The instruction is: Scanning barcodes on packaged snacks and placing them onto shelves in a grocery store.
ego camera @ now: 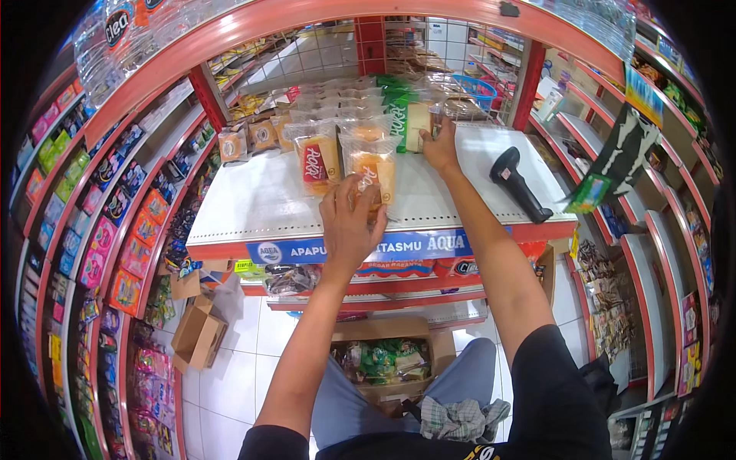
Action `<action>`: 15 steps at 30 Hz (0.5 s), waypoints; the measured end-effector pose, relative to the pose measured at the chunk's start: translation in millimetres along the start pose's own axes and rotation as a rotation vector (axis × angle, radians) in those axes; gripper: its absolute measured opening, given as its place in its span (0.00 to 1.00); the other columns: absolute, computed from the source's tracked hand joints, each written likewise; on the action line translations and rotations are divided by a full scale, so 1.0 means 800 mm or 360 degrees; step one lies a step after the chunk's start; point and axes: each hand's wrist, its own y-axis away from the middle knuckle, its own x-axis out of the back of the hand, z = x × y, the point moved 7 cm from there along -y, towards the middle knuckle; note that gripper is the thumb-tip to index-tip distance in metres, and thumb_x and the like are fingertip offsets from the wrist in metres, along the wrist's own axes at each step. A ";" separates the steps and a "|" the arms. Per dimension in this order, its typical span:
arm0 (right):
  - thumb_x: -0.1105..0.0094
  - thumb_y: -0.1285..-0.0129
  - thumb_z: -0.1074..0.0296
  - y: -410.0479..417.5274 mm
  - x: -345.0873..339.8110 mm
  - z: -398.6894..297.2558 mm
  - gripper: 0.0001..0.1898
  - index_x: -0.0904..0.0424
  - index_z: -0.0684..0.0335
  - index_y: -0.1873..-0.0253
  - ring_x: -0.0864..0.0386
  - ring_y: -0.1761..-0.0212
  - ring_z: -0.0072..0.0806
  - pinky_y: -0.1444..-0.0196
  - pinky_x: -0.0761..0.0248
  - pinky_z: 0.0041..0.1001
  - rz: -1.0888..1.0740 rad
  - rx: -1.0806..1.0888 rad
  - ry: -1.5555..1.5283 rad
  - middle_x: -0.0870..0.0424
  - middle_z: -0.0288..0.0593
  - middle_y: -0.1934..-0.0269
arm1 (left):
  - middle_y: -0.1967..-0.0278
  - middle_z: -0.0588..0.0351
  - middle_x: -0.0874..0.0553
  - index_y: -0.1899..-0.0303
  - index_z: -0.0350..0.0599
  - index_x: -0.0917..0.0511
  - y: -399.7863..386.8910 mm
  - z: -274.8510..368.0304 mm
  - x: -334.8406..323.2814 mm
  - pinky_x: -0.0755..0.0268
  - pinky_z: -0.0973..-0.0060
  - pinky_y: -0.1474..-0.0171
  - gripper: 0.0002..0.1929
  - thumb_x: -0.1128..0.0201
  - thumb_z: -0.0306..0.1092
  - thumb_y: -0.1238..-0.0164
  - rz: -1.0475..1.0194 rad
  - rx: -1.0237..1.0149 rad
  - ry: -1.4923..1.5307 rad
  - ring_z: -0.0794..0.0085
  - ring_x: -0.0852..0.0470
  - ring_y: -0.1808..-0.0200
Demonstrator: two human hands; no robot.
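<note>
My left hand (352, 215) is curled over the lower front of a clear-wrapped Aoka bread packet with an orange label (371, 164). Its thumb lies by the packet's lower right edge. Just to the left stands a bread packet with a red label (319, 164). Farther back, my right hand (440, 146) grips the right side of a green-and-clear Aoka bread packet (414, 126), thumb in front and fingers partly hidden. These packets stand in rows on a white metal shelf (259, 201). Small round cakes in clear wrappers (263, 135) sit left of the rows.
A black handheld barcode scanner (517, 181) lies on the shelf's right side. Wire mesh (276, 60) rises behind. Below, an open carton (379, 391) with green packets stands between my knees. An open cardboard box (198, 333) is on the floor at left. Stocked shelves flank both sides.
</note>
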 end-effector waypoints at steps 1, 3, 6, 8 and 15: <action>0.34 0.41 0.71 -0.004 -0.003 0.005 0.33 0.37 0.64 0.32 0.31 0.35 0.49 0.31 0.39 0.40 0.0047 -0.0043 0.0168 0.33 0.59 0.35 | 0.41 0.49 0.27 0.48 0.48 0.22 0.000 0.000 0.001 0.38 0.57 0.37 0.19 0.32 0.32 0.44 0.0028 -0.0001 -0.0004 0.51 0.31 0.39; 0.35 0.42 0.69 -0.011 -0.013 0.011 0.39 0.45 0.65 0.28 0.38 0.32 0.56 0.29 0.43 0.43 -0.0081 -0.0066 0.0178 0.40 0.62 0.32 | 0.41 0.49 0.27 0.48 0.48 0.22 -0.001 0.000 -0.001 0.37 0.57 0.38 0.20 0.32 0.32 0.44 0.0006 0.0005 0.0004 0.51 0.31 0.39; 0.37 0.44 0.64 -0.020 -0.022 0.021 0.47 0.55 0.66 0.23 0.44 0.29 0.64 0.26 0.49 0.47 -0.0222 -0.0227 0.0193 0.47 0.66 0.28 | 0.42 0.49 0.27 0.48 0.48 0.22 -0.003 0.001 0.002 0.37 0.56 0.38 0.20 0.32 0.32 0.43 0.0050 -0.0026 0.0030 0.51 0.31 0.40; 0.38 0.44 0.61 -0.025 -0.024 0.023 0.47 0.55 0.66 0.23 0.44 0.29 0.65 0.26 0.50 0.47 -0.0216 -0.0245 0.0172 0.46 0.66 0.29 | 0.41 0.48 0.27 0.47 0.48 0.22 -0.003 0.000 0.001 0.37 0.57 0.38 0.20 0.32 0.33 0.44 0.0026 -0.0016 0.0026 0.51 0.31 0.40; 0.39 0.39 0.55 -0.016 0.028 -0.001 0.30 0.29 0.67 0.35 0.29 0.36 0.53 0.32 0.37 0.41 0.0395 0.0101 0.0303 0.27 0.63 0.38 | 0.40 0.39 0.31 0.40 0.42 0.28 0.000 -0.012 0.001 0.43 0.51 0.36 0.29 0.32 0.39 0.43 0.0131 -0.0068 0.0099 0.47 0.35 0.38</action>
